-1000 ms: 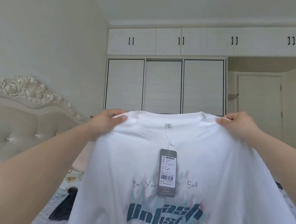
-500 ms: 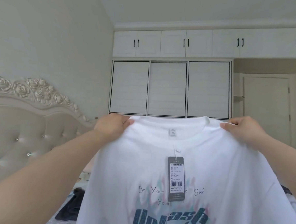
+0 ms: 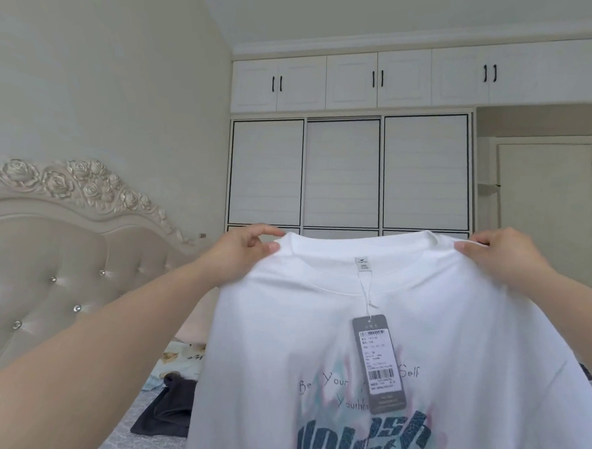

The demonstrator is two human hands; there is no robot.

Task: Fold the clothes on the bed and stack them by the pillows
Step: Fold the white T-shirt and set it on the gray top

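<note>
White T-shirt (image 3: pixel 402 333) held up in the air over the bed (image 3: pixel 160 433), spread w/ its back panel toward the camera. Left hand (image 3: pixel 243 252) pinches the left shoulder, right hand (image 3: pixel 505 257) the right, fingers curled on fabric. Neck label reads "2XL"; grey hang tag (image 3: pixel 378 364) w/ barcodes dangles. Print shows thru reversed: "Be Your… Self", "Youthf…". Dark garment (image 3: pixel 170 410) lies on bed below left. Wardrobe (image 3: pixel 350 174) well behind.

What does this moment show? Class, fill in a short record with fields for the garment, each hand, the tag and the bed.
garment: white T-shirt, held up, print showing through
left hand: left hand pinches one shoulder
right hand: right hand pinches the other shoulder
tag: grey hang tag dangles from the collar
bed: dark garment lies unfolded
folding: not yet begun
</note>
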